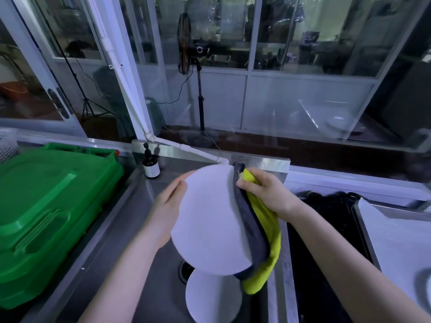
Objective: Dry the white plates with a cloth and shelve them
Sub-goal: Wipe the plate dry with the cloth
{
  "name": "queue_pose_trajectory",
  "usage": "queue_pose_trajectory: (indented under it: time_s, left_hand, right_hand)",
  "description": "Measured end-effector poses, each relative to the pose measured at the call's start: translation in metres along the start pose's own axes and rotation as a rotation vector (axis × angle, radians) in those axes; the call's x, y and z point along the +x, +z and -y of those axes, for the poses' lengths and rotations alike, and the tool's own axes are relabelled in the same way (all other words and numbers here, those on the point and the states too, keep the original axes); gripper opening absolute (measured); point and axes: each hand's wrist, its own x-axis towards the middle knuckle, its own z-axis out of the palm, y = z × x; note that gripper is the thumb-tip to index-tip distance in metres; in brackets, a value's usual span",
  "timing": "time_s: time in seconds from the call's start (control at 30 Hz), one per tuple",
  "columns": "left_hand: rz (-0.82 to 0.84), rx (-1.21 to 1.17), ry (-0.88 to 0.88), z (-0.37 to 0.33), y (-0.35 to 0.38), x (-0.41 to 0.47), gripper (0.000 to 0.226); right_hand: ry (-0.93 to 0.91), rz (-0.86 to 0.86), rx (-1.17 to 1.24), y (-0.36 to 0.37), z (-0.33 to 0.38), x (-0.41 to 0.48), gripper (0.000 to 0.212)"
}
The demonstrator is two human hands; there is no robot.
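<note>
I hold a round white plate (207, 220) tilted on edge above a steel sink (130, 229). My left hand (169, 203) grips its left rim, fingers behind and thumb in front. My right hand (263, 194) grips a yellow and grey cloth (261, 231) that is wrapped over the plate's right rim. A second white plate (213, 297) lies flat in the sink below, partly hidden by the held plate.
A green plastic bin lid (49, 206) fills the left side. A dark pump bottle (150, 165) stands at the sink's back corner. A black basin (326, 229) and a white tray (401, 241) lie to the right. Glass partitions and a standing fan (186, 45) are behind.
</note>
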Motion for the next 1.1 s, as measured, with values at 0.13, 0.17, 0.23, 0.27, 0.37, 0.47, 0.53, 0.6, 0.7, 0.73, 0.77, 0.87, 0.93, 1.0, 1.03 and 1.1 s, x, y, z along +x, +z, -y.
queue_pose_trajectory:
  time_s: [0.13, 0.17, 0.23, 0.27, 0.37, 0.47, 0.53, 0.6, 0.7, 0.73, 0.77, 0.87, 0.93, 1.0, 1.03, 1.1]
  left_hand:
    - [-0.041, 0.108, 0.040, -0.007, -0.002, 0.008, 0.023]
    - [-0.103, 0.086, 0.039, -0.007, -0.002, 0.008, 0.019]
    - [-0.242, -0.004, 0.023, 0.000, 0.002, 0.000, 0.017]
    - [-0.297, -0.058, 0.007, 0.006, 0.007, -0.006, 0.017]
    - [-0.372, -0.257, -0.062, 0.016, 0.036, -0.022, 0.033]
    - [-0.471, -0.356, -0.061, 0.015, 0.048, -0.017, 0.031]
    - [-0.459, -0.296, -0.026, 0.011, 0.042, -0.012, 0.020]
    - [-0.402, -0.188, 0.016, 0.011, 0.029, -0.010, 0.027]
    - [-0.238, 0.007, 0.082, 0.005, 0.007, -0.007, 0.026]
    - [-0.168, 0.081, 0.104, 0.002, 0.001, -0.005, 0.028]
    - [-0.102, 0.151, 0.121, -0.002, -0.001, -0.003, 0.029]
    - [-0.013, 0.218, 0.165, -0.005, -0.001, 0.000, 0.021]
    - [-0.047, 0.172, 0.168, -0.005, 0.001, -0.001, 0.022]
    - [-0.117, 0.122, 0.156, -0.002, 0.005, -0.004, 0.026]
    - [-0.175, 0.067, 0.137, 0.000, 0.008, -0.005, 0.027]
    - [-0.303, -0.090, 0.075, 0.004, 0.016, -0.007, 0.029]
  right_hand:
    - [-0.045, 0.122, -0.058, 0.001, 0.007, 0.006, 0.008]
    - [-0.048, 0.077, -0.041, 0.001, 0.006, 0.005, 0.008]
    - [-0.028, -0.092, 0.035, 0.003, 0.000, 0.002, 0.008]
    - [0.004, -0.208, 0.128, 0.006, -0.005, -0.001, 0.006]
    - [0.126, -0.497, 0.439, 0.025, -0.017, -0.011, 0.009]
    - [0.191, -0.579, 0.511, 0.047, -0.028, -0.022, 0.009]
    - [0.193, -0.542, 0.511, 0.050, -0.031, -0.024, 0.010]
    - [0.149, -0.478, 0.424, 0.040, -0.026, -0.019, 0.008]
    - [-0.027, -0.323, 0.074, 0.017, -0.008, -0.004, 0.013]
    - [-0.075, -0.231, -0.068, 0.011, 0.001, 0.002, 0.017]
    - [-0.103, -0.136, -0.180, 0.009, 0.009, 0.007, 0.023]
    - [-0.118, 0.038, -0.301, 0.009, 0.019, 0.015, 0.022]
    - [-0.124, 0.003, -0.232, 0.008, 0.017, 0.013, 0.011]
    - [-0.088, -0.094, -0.103, 0.007, 0.007, 0.005, 0.006]
    - [-0.043, -0.164, 0.010, 0.009, -0.001, -0.002, 0.005]
    - [0.064, -0.305, 0.267, 0.022, -0.019, -0.018, 0.008]
